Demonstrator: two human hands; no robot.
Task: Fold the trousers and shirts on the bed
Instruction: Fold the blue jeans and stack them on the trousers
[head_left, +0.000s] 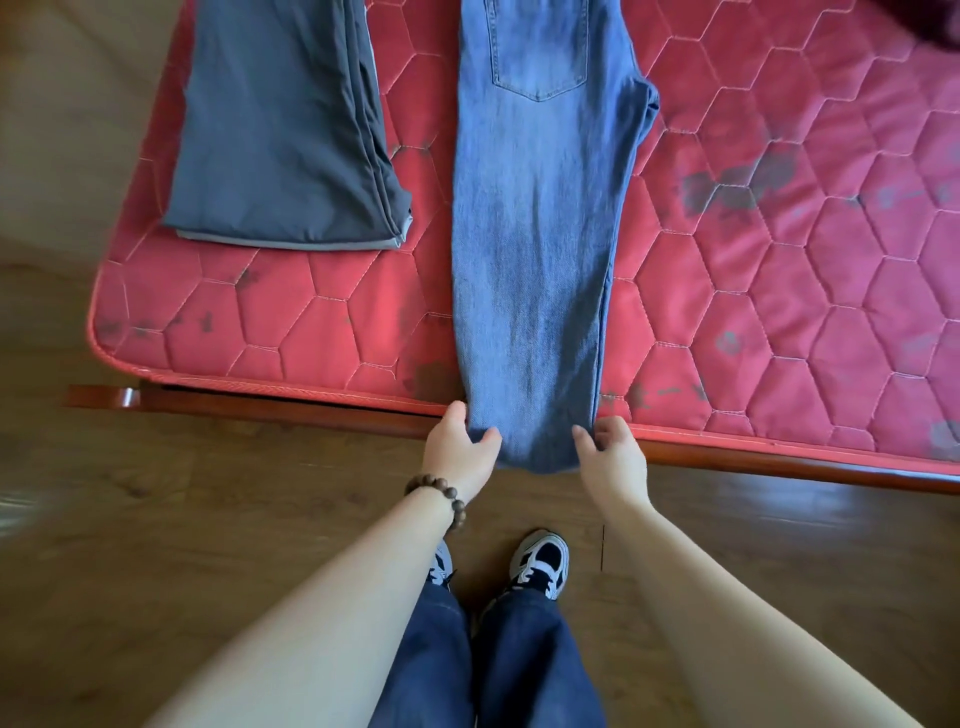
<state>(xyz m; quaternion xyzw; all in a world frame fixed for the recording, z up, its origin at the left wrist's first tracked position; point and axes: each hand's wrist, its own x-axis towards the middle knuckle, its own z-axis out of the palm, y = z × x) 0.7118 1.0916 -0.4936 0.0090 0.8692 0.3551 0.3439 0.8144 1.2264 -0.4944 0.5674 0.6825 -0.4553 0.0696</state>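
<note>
Light blue jeans (540, 218) lie lengthwise on the red quilted mattress (779, 291), legs stacked, back pocket up. Their hem hangs over the near edge of the bed. My left hand (460, 452) pinches the hem's left corner, thumb on top. My right hand (610, 457) pinches the hem's right corner. Dark grey trousers (280, 124) lie folded flat on the mattress to the left of the jeans, apart from both hands.
A wooden bed frame (270, 405) runs under the mattress's near edge. I stand on a wooden floor (156, 519), my sneakers (540, 564) close to the bed. A dark red cloth (935, 26) shows at the far right corner.
</note>
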